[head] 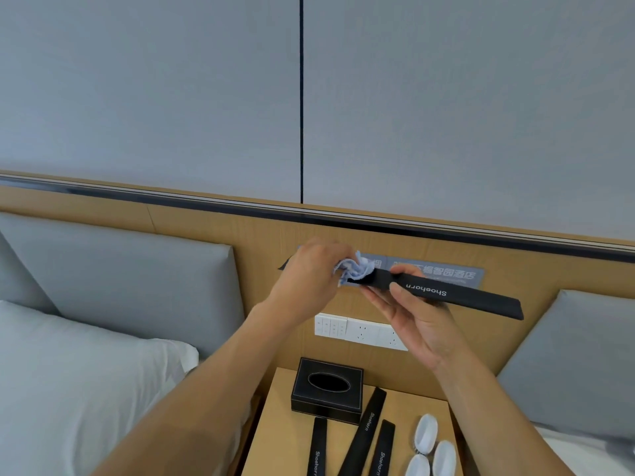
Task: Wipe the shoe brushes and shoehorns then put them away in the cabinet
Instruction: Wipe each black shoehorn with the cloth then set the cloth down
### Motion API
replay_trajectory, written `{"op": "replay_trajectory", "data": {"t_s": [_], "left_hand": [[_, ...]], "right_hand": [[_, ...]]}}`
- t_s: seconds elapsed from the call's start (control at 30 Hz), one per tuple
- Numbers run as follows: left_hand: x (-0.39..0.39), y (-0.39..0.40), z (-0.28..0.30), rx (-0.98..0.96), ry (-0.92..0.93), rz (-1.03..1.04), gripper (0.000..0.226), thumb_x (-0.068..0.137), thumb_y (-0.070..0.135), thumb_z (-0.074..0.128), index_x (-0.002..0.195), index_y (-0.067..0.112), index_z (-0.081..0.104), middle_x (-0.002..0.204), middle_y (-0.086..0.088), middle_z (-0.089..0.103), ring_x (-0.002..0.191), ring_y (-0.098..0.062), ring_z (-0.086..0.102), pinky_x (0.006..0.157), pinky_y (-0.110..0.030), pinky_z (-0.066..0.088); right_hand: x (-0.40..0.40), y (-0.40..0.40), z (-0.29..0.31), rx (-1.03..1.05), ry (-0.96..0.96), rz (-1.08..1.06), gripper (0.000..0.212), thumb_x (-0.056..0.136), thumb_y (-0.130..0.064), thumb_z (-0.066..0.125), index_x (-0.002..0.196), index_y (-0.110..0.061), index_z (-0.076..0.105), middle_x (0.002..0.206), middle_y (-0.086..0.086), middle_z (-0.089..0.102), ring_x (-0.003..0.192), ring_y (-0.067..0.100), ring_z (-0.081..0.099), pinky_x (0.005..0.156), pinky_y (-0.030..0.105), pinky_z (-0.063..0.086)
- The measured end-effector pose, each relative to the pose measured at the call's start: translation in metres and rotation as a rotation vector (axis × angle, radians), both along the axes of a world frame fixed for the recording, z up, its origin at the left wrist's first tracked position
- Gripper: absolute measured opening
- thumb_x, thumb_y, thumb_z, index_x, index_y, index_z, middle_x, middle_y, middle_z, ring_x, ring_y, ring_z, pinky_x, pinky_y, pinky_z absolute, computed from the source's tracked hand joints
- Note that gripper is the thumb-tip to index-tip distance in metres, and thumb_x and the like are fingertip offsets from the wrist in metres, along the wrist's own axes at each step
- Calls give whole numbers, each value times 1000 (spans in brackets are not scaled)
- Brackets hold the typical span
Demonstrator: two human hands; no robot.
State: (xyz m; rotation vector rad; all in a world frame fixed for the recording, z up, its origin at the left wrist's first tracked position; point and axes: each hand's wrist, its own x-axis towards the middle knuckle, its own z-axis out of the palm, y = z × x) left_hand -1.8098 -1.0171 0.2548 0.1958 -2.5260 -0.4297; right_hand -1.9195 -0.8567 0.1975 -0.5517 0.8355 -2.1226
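Black and long, a shoehorn sleeve (446, 295) printed with the white word "Shoehorn" is held up in the air in front of a wooden headboard panel (213, 228), roughly level and slanting slightly down to the right. The right hand (417, 316) supports it from below near its middle, thumb on top and fingers curled under, closed around it. The left hand (311, 269) grips a crumpled pale blue cloth (354, 269) and presses it against the left part of the sleeve, fingers bunched tight around the fabric. Below the hands stands a wooden bedside table (275, 438). On it sits a black tissue box (326, 389) at the back, with three more black shoehorn sleeves (366, 431) lying side by side in front of it. To their right lie three white oval shoe brushes (426, 438), close together. A white pillow (79, 369) lies on the bed at the left, under a grey padded headboard cushion (120, 280).
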Motion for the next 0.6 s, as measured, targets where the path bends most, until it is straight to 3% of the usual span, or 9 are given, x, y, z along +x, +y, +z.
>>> {"op": "replay_trajectory", "data": {"t_s": [0.13, 0.2, 0.3, 0.43, 0.6], "left_hand": [[6, -9, 2, 55, 112, 34, 17, 89, 15, 56, 99, 15, 69, 93, 1, 67, 85, -10, 54, 67, -12, 33], [8, -14, 1, 40, 146, 74, 22, 87, 20, 54, 102, 14, 70, 98, 0, 68, 90, -10, 54, 70, -14, 34], [12, -18, -3, -47, 193, 116, 20, 82, 4, 71, 101, 10, 71, 99, -5, 68, 92, -16, 55, 73, -21, 39], [13, -19, -16, -82, 182, 159, 24, 76, 6, 79, 100, 6, 73, 99, -8, 68, 91, -22, 58, 69, -28, 49], [5, -14, -17, -12, 202, 196, 23, 80, 5, 76, 104, 5, 74, 102, -11, 70, 93, -25, 60, 76, -32, 51]], "right_hand": [[1, -2, 7, 143, 2, -174, 3, 81, -10, 70, 82, -12, 71, 117, 27, 69, 109, 44, 68, 84, 38, 61], [0, -2, 5, 163, -87, -237, 22, 78, -16, 74, 98, -13, 66, 113, 23, 72, 105, 42, 70, 84, 43, 61], [3, -6, 3, 164, -254, -279, 48, 75, -23, 76, 116, -12, 54, 109, 23, 73, 101, 42, 71, 82, 47, 61], [10, -17, 4, 181, -359, -268, 51, 83, -28, 73, 125, -11, 50, 106, 25, 73, 97, 39, 73, 73, 45, 63], [18, -29, 5, 196, -270, -195, 51, 82, -28, 70, 126, -11, 50, 108, 26, 73, 101, 38, 72, 82, 46, 62]]}}
